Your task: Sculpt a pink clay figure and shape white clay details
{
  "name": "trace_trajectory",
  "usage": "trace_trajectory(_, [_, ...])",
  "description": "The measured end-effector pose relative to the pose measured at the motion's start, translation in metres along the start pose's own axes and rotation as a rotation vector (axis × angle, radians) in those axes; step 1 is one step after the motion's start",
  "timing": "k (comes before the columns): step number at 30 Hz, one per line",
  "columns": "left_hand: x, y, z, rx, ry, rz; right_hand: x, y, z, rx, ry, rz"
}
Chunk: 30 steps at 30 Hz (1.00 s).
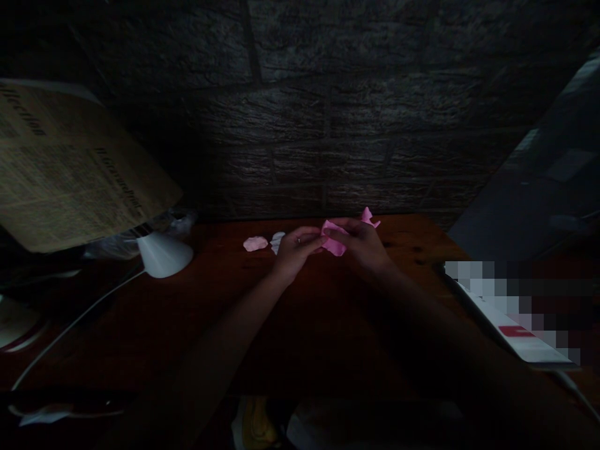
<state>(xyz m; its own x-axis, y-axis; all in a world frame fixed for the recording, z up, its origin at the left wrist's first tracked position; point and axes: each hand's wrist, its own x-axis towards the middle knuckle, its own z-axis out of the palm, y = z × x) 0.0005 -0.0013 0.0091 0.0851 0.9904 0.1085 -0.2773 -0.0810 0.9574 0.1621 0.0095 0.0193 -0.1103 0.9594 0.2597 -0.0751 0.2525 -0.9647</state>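
Observation:
Between my two hands is a piece of bright pink paper (334, 242), cut or folded with an uneven outline. My left hand (295, 250) pinches its left edge between thumb and fingers. On the other side my right hand (363, 244) is closed on it, the thumb lying across its face. Behind the right hand, a second pink paper scrap (369, 217) with jagged edges shows partly. To the left of my left hand lie a pale pink paper piece (255, 244) and a white paper piece (277, 242), the latter partly hidden by that hand.
The wooden table (225, 300) meets a dark brick-patterned wall (300, 112). At left stands a lamp with a newsprint shade (70, 169) and white base (165, 255); its cord (75, 325) runs forward. At right lies a flat device (520, 337), partly pixelated, with a cable.

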Motion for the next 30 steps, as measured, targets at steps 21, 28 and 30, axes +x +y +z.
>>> trace_trajectory(21, [0.0037, -0.0006, -0.0027, -0.086, -0.030, -0.019, 0.0002, -0.0010, -0.0005, -0.019, 0.047, -0.037])
trace_trajectory(28, [0.0045, -0.0001, -0.0021, -0.117, 0.017, 0.004, 0.0009, -0.0014, -0.0027, -0.013, -0.028, -0.039])
trace_trajectory(30, [0.0044, 0.0000, -0.0013, -0.104, 0.016, 0.005, 0.0012, -0.0003, -0.0038, -0.014, -0.032, -0.030])
